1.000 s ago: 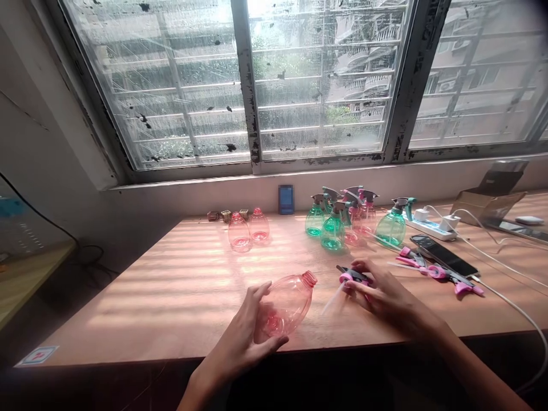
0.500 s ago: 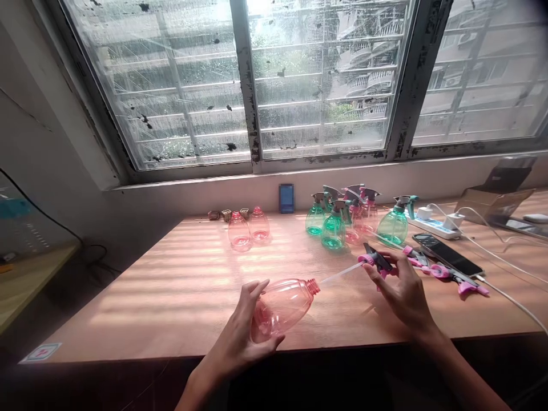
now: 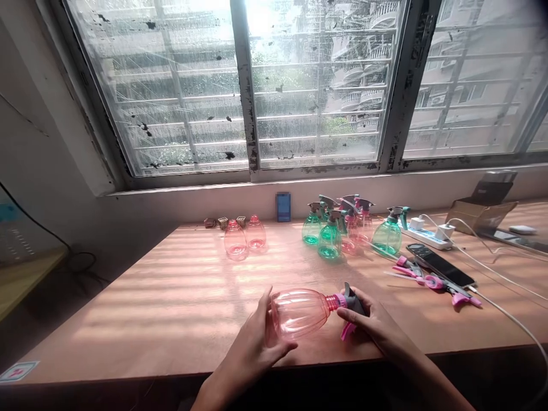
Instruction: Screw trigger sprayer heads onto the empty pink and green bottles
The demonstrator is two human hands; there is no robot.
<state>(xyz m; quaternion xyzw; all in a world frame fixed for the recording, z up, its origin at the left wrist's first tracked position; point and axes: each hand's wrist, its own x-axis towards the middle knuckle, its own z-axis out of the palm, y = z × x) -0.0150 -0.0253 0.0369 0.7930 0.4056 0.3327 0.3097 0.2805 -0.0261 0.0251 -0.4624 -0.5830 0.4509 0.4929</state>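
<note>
My left hand (image 3: 257, 337) is wrapped round the base of a clear pink spray bottle (image 3: 302, 313), which lies on its side above the table's front edge, neck to the right. In my right hand (image 3: 372, 322) is a grey and pink trigger sprayer head (image 3: 351, 302), gripped between thumb and fingers. Its pink collar meets the bottle's threaded neck, with some thread still visible. More pink and grey sprayer heads (image 3: 432, 281) lie loose on the table, to the right of my right hand.
Two open pink bottles (image 3: 235, 242) stand at the back left. Green spray bottles (image 3: 329, 242) and pink ones with heads fitted stand at the back centre. Right of them are a phone (image 3: 440, 265), a power strip (image 3: 428, 235), white cables and a cardboard box (image 3: 475, 214).
My right hand has moved left and down with the sprayer head, bringing its collar onto the bottle neck. The tube that showed between them is now inside the bottle.
</note>
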